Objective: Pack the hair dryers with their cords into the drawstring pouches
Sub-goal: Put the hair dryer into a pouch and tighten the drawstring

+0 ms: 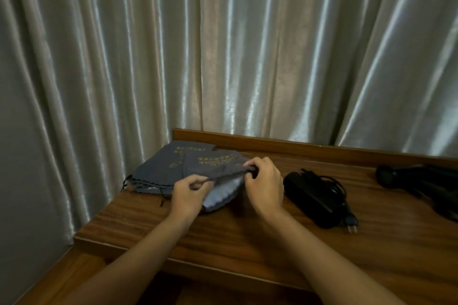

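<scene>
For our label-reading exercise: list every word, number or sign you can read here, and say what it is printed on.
Top pouch: several lines of gold print, too blurred to read.
Pouch underneath: gold print and a gold line drawing, also too blurred to read.
Hair dryers, cord and plug: no readable text.
Nothing here can be quoted.

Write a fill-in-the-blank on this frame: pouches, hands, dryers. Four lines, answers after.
1. Both hands, the left hand and the right hand, pinch the rim of the top ____.
2. The pouch being opened lies on a stack of pouches at the table's ____ end.
3. The nearer hair dryer lies to the ____ of the hands.
4. Its plug lies on the ____ table.

Answers: pouch; left; right; wooden
</scene>
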`<move>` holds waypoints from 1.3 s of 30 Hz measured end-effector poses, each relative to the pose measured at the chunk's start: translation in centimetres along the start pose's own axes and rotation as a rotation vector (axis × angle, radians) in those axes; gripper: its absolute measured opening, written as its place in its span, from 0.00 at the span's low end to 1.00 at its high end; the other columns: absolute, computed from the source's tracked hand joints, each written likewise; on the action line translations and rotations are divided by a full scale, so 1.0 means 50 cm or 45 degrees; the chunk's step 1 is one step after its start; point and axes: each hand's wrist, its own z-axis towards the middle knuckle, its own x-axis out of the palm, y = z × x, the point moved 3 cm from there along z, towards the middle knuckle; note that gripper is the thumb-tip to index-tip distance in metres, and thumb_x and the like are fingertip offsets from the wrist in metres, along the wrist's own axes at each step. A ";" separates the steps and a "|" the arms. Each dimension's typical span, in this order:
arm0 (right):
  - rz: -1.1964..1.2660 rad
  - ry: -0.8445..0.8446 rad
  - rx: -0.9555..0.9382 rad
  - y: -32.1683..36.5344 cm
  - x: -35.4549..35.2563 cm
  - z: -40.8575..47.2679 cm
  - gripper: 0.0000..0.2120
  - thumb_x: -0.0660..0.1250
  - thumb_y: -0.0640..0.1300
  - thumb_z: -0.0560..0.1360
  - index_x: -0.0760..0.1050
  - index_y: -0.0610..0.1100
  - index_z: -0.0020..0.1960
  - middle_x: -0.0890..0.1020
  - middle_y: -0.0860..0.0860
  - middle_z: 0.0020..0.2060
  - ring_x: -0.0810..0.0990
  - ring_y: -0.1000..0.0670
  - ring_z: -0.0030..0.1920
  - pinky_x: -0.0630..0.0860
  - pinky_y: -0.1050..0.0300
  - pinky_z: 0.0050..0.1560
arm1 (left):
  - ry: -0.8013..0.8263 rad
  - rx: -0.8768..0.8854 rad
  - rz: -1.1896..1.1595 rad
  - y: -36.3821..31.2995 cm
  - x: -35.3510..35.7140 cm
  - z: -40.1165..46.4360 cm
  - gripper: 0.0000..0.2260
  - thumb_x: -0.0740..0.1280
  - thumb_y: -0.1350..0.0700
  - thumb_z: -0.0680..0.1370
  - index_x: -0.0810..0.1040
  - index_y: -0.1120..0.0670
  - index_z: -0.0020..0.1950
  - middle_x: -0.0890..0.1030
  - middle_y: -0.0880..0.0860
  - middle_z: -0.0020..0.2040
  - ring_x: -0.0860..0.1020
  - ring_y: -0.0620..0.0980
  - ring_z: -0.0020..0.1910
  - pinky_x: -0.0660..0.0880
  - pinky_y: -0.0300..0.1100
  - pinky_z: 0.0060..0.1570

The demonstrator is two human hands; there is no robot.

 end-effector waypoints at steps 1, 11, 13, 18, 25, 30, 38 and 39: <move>-0.070 0.043 0.026 -0.016 -0.011 -0.007 0.10 0.69 0.39 0.75 0.78 0.52 0.52 0.76 0.57 0.50 0.77 0.55 0.49 0.70 0.65 0.41 | -0.029 0.048 0.033 -0.008 0.003 -0.002 0.05 0.71 0.61 0.76 0.81 0.51 0.44 0.80 0.48 0.37 0.80 0.51 0.41 0.74 0.40 0.38; -0.489 0.326 0.139 -0.111 -0.081 -0.043 0.29 0.70 0.40 0.75 0.61 0.44 0.71 0.74 0.45 0.63 0.76 0.44 0.61 0.76 0.52 0.55 | 0.420 1.080 1.404 -0.073 0.087 -0.126 0.23 0.79 0.65 0.59 0.76 0.51 0.49 0.76 0.52 0.49 0.79 0.51 0.38 0.67 0.39 0.24; -0.430 0.493 0.084 -0.121 -0.078 -0.045 0.26 0.69 0.41 0.76 0.61 0.46 0.70 0.74 0.46 0.62 0.77 0.44 0.60 0.78 0.51 0.54 | 0.466 1.118 1.503 -0.080 0.095 -0.137 0.24 0.82 0.64 0.52 0.78 0.50 0.42 0.78 0.52 0.46 0.78 0.50 0.34 0.61 0.36 0.22; -0.376 0.470 -0.044 -0.148 -0.098 -0.045 0.16 0.66 0.43 0.77 0.67 0.50 0.63 0.76 0.50 0.58 0.77 0.48 0.55 0.78 0.51 0.54 | 0.396 1.106 1.630 -0.093 0.125 -0.142 0.28 0.81 0.60 0.61 0.81 0.48 0.60 0.80 0.55 0.53 0.81 0.52 0.43 0.74 0.39 0.26; -0.417 0.101 -0.227 -0.146 -0.134 -0.006 0.07 0.63 0.47 0.80 0.71 0.47 0.57 0.81 0.51 0.46 0.82 0.48 0.44 0.80 0.51 0.43 | 0.403 1.138 1.569 -0.134 0.173 -0.135 0.23 0.72 0.61 0.74 0.73 0.51 0.67 0.75 0.57 0.61 0.79 0.53 0.54 0.78 0.42 0.40; -0.274 0.314 -0.304 -0.179 -0.161 0.024 0.26 0.57 0.71 0.74 0.69 0.57 0.64 0.74 0.56 0.61 0.68 0.53 0.64 0.64 0.46 0.66 | 0.327 0.964 1.500 -0.116 0.196 -0.104 0.31 0.59 0.54 0.82 0.46 0.50 0.80 0.67 0.51 0.72 0.77 0.50 0.57 0.74 0.41 0.41; -0.514 0.860 0.381 -0.318 -0.186 0.050 0.61 0.73 0.72 0.61 0.41 0.54 0.80 0.45 0.42 0.78 0.47 0.35 0.76 0.58 0.32 0.72 | 0.462 0.863 1.528 -0.128 0.223 -0.067 0.28 0.56 0.53 0.82 0.47 0.51 0.80 0.66 0.52 0.74 0.79 0.52 0.50 0.71 0.42 0.35; -0.507 0.842 0.376 -0.323 -0.184 0.052 0.60 0.75 0.69 0.61 0.43 0.55 0.79 0.46 0.42 0.77 0.49 0.35 0.76 0.61 0.34 0.72 | 0.479 0.871 1.531 -0.126 0.226 -0.066 0.28 0.56 0.53 0.82 0.47 0.51 0.80 0.67 0.51 0.74 0.79 0.52 0.51 0.73 0.44 0.37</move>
